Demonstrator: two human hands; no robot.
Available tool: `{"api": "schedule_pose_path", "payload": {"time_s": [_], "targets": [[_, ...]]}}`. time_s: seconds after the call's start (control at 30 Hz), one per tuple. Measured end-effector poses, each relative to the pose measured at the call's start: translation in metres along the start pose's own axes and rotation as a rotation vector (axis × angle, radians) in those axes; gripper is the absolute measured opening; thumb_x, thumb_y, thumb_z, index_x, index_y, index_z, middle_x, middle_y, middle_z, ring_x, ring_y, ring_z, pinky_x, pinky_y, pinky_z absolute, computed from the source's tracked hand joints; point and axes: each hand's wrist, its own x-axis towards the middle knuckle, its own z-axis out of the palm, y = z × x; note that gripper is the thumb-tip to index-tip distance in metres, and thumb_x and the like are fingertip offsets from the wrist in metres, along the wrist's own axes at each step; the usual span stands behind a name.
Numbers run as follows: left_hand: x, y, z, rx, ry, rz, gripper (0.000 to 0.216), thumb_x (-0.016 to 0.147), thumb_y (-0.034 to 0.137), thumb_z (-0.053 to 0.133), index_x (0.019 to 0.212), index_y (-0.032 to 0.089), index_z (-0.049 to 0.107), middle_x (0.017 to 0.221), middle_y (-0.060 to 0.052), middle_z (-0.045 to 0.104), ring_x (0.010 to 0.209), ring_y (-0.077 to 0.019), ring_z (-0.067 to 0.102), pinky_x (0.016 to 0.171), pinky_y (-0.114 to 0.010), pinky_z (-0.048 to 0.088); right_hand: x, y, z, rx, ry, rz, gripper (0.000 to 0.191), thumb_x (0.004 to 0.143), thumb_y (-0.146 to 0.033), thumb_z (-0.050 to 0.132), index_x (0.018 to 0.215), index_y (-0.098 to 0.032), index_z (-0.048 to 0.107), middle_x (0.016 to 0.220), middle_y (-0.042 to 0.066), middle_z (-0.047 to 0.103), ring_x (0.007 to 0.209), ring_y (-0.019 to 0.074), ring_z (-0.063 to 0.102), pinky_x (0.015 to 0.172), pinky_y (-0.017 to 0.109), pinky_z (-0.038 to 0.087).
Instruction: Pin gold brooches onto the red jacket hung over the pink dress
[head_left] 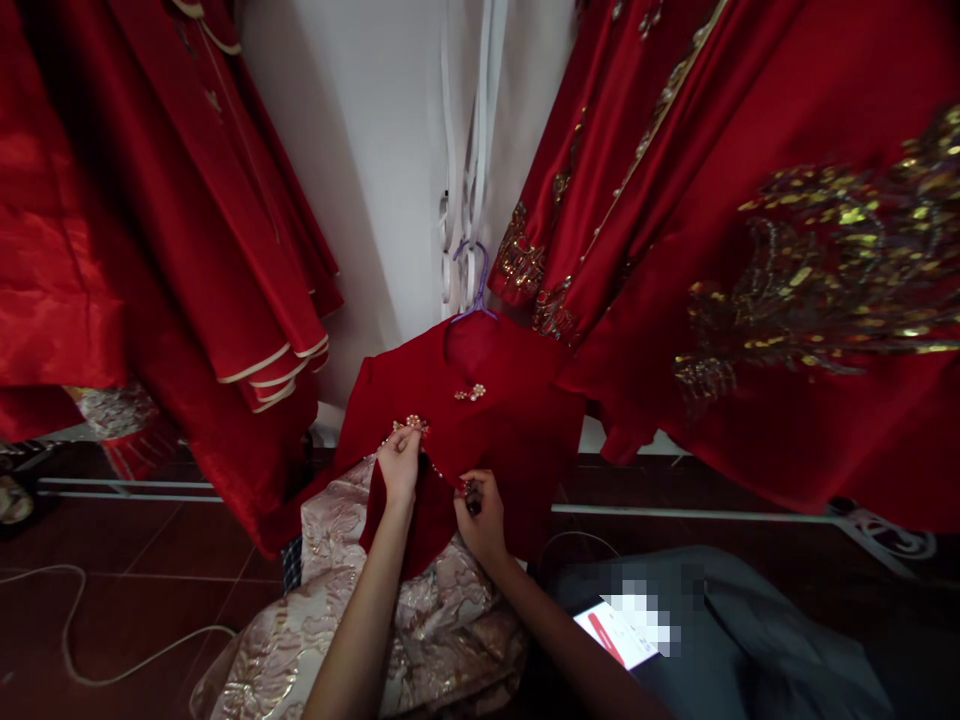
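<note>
Left hand (399,462), seen from the head camera, is pinching a pearl clasp (410,424) on the red jacket (517,430); right hand (480,515), just beside, is gripping the beaded front edge (442,475). I am judging the collar clasp (470,392) done, the slanted front unfinished. Jacket is hanging lengthwise, collar pointing away above both hands.

free: wall gap (375,150) above red jacket (510,430) | blocked: left gowns (150,250), right embroidered gown (750,300) | floor: cable (150,657)

Bare forearms lead to left hand (400,468) and right hand (484,522)
</note>
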Motion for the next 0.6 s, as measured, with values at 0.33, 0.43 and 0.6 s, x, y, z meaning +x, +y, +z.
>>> {"api": "schedule_pose_path", "payload": {"time_s": [0.33,0.43,0.6], "targets": [[-0.004,0.004,0.006,-0.055,0.037,-0.009,0.026,0.057,0.032,0.073,0.073,0.014,0.064,0.07,-0.002,0.069,0.068,-0.0136,0.064,0.066,-0.024,0.048,0.001,-0.002,0.0,0.002,0.008,0.015,0.026,0.069,-0.012,0.048,0.093,-0.02,0.05,0.082,0.001,0.052,0.061,0.0111,0.049,0.056,0.023,0.042],[-0.01,0.01,0.006,-0.061,-0.07,-0.086,0.036,0.066,0.046,0.066,0.084,0.014,0.065,0.077,-0.005,0.069,0.069,-0.0144,0.064,0.063,-0.024,0.048,0.0,0.0,0.001,-0.001,0.002,0.02,0.027,0.068,-0.011,0.048,0.093,-0.02,0.05,0.082,0.001,0.052,0.062,0.0115,0.05,0.056,0.024,0.042],[-0.011,0.031,0.017,0.066,-0.352,-0.072,0.054,0.08,0.06,0.04,0.079,0.014,0.067,0.066,-0.006,0.065,0.072,-0.0167,0.064,0.068,-0.027,0.049,0.0,0.0,0.001,0.005,0.004,0.023,0.028,0.066,-0.011,0.048,0.093,-0.02,0.05,0.081,0.0,0.052,0.062,0.0117,0.049,0.056,0.024,0.042]]}}
